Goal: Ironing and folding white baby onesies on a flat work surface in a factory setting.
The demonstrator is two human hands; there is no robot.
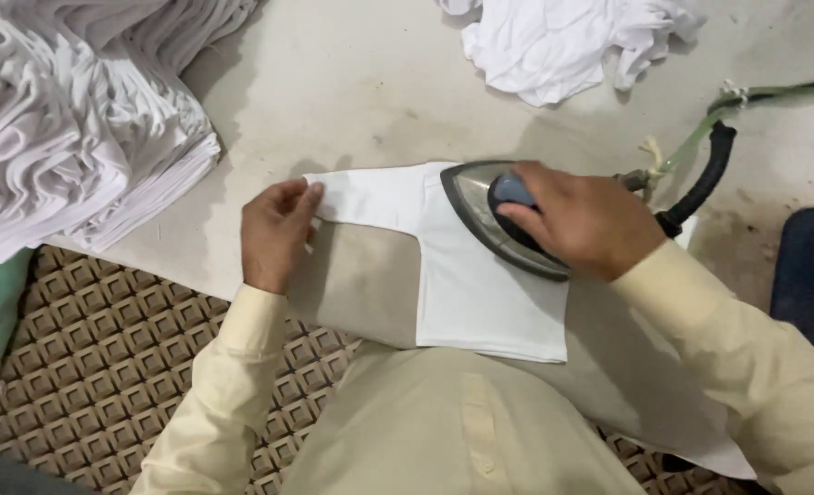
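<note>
Right hand (pixel 583 218) in closed grip on the iron (pixel 498 220), resting on the white garment (pixel 480 293). Left hand (pixel 274 234) pinches the sleeve (pixel 366 197) on the worktop (pixel 352 92).

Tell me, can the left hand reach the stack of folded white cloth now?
Probably yes: the left hand only pinches the garment's sleeve, and bare table lies between it and the stack.
</note>
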